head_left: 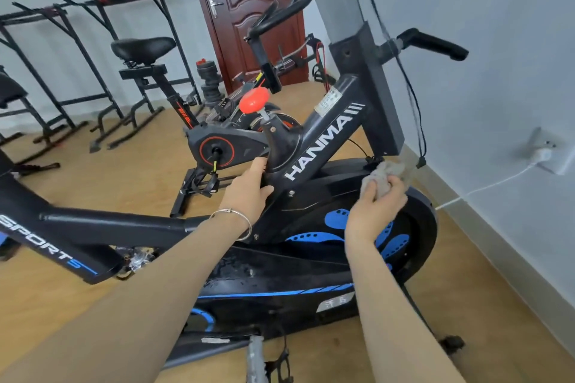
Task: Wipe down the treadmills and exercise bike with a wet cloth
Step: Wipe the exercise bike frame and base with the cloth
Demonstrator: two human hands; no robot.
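- Your left hand (pixel 252 188) grips the slanted frame tube of the black exercise bike (pixel 317 140) with blue trim. The fingers curl behind the tube just below the white "HANMA" lettering, and the thumb is on the near side.
- A thin silver metal bangle (pixel 234 221) is on that wrist.
- Your right hand (pixel 378 211) holds the grey crumpled cloth (pixel 384 176) — fingers bunched round it, pressing it on the top edge of the bike's black flywheel cover, just under the foot of the upright handlebar post.
- A red round plastic knob (pixel 253 100) stands on top of the frame, above your left hand and apart from it.
- There are wet-looking speckles on the lower side cover, between your forearms.
- The bike stands on the tan wood-look floor (pixel 466 258), its flywheel end near the floor's right edge by the wall.
- A second black bike with orange trim (pixel 217 149) stands just behind it.
- A dark red-brown panelled door (pixel 249 9) is at the floor's far edge.
- A white plug in a wall socket (pixel 546 154) is on the right wall — its cord runs down toward the floor.
- Black metal racks (pixel 102 56) line the far-left edge.
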